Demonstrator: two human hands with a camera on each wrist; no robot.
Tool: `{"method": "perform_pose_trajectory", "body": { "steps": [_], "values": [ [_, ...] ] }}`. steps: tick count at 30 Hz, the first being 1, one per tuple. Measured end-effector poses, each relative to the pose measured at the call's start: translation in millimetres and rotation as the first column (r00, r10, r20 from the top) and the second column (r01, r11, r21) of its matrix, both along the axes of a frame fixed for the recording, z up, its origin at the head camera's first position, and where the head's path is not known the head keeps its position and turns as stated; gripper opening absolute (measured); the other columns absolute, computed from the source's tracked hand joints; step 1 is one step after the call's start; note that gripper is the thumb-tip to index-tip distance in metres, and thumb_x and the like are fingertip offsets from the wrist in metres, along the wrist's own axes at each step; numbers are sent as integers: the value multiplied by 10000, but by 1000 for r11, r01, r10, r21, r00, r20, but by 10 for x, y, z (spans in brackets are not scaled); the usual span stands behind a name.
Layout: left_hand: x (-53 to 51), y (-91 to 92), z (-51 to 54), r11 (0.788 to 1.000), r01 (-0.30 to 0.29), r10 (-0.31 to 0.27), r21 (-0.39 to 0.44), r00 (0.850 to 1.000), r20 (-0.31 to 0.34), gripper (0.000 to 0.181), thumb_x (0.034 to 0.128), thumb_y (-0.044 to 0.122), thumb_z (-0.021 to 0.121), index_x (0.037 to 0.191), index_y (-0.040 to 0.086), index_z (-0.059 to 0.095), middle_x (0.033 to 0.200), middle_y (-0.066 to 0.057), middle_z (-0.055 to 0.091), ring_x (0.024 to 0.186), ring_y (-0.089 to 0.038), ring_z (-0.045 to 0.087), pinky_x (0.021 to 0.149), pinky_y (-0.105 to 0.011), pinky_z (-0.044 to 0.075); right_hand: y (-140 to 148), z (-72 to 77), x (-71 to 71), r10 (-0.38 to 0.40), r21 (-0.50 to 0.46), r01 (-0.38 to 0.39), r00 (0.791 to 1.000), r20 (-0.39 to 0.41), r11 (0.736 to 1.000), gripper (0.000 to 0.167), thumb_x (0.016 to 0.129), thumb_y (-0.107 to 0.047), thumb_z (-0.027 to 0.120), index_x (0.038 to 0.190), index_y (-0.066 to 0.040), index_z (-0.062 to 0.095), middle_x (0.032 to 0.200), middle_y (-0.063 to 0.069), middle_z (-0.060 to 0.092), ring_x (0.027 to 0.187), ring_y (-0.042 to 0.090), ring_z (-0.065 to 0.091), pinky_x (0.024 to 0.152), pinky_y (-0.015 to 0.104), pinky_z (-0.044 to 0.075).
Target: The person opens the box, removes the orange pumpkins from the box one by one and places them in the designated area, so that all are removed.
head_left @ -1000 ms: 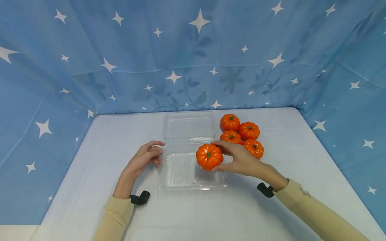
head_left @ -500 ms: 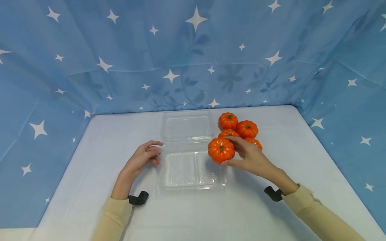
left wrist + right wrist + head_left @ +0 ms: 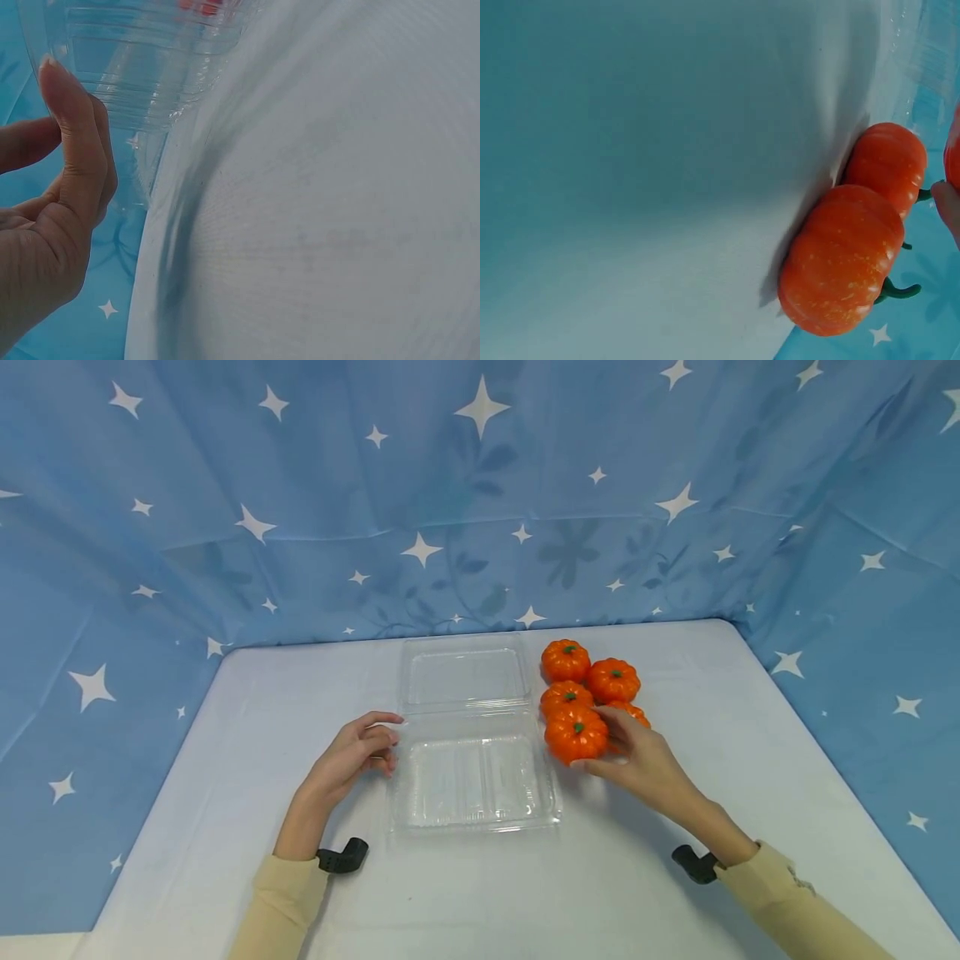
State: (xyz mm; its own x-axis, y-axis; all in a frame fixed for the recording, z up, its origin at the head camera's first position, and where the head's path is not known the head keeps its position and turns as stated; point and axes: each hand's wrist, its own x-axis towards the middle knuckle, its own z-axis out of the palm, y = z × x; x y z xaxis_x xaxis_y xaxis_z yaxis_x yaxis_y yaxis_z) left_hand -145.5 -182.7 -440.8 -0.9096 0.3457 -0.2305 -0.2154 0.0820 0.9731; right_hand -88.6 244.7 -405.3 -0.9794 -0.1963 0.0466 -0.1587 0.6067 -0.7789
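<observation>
In the head view my right hand [image 3: 637, 764] grips a small orange toy pumpkin [image 3: 576, 735] with a green stem, thumb and fingers on its right side. It is held just right of the clear plastic clamshell box [image 3: 480, 781], beside the other pumpkins [image 3: 613, 680]. Only a fingertip and a sliver of the held pumpkin [image 3: 952, 154] show in the right wrist view. My left hand [image 3: 352, 756] is at the box's left edge, its fingers loosely bent. In the left wrist view a fingertip [image 3: 56, 71] meets or overlaps the box rim; whether it presses there I cannot tell.
The box lid [image 3: 467, 672] lies folded back behind the base. Several pumpkins cluster right of the lid, one partly hidden behind my right hand. A white cloth covers the table [image 3: 480, 893], and a blue star-patterned curtain [image 3: 480, 485] stands along the back and sides.
My right hand has carried the pumpkin from above the box's right part to the right, beside the other pumpkins. My left hand stays at the box's left edge.
</observation>
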Motion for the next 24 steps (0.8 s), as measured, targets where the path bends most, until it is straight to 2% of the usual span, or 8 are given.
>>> {"method": "perform_pose_trajectory", "body": {
  "steps": [3, 8, 17, 24],
  "values": [
    [3, -5, -9, 1000, 3, -3, 2, 1000, 0, 434, 1031, 58, 539, 1435, -68, 441, 808, -41, 626, 651, -141, 608, 632, -288, 569, 21, -29, 44, -20, 27, 20, 1000, -12, 999, 776, 836, -209, 870, 1459, 0, 457, 1472, 232, 536, 1261, 416, 620, 994, 509, 536],
    [12, -17, -11, 1000, -2, 2, 2, 1000, 6, 434, 1037, 57, 526, 1445, -61, 440, 816, -52, 634, 646, -142, 613, 623, -283, 570, 32, -93, 106, -45, 39, 45, 999, 10, 998, 758, 836, -194, 868, 1435, 27, 460, 1445, 257, 546, 1261, 432, 616, 984, 514, 540],
    [20, -28, 7, 1000, 13, -12, 16, 1000, -14, 420, 1036, 59, 533, 1431, -60, 449, 786, -35, 628, 645, -142, 613, 629, -281, 563, -20, -264, 183, -46, 88, 47, 999, -14, 995, 691, 799, -211, 901, 1293, 65, 504, 1314, 270, 620, 1154, 409, 669, 926, 484, 582],
    [15, -34, 11, 1000, 17, -17, 13, 1000, -7, 442, 1038, 69, 549, 1445, -59, 436, 777, -24, 623, 652, -141, 611, 634, -283, 559, -53, -266, 173, -48, 124, 49, 999, -12, 991, 700, 777, -195, 914, 1281, 81, 516, 1296, 286, 632, 1111, 410, 689, 902, 484, 592]
  ]
}}
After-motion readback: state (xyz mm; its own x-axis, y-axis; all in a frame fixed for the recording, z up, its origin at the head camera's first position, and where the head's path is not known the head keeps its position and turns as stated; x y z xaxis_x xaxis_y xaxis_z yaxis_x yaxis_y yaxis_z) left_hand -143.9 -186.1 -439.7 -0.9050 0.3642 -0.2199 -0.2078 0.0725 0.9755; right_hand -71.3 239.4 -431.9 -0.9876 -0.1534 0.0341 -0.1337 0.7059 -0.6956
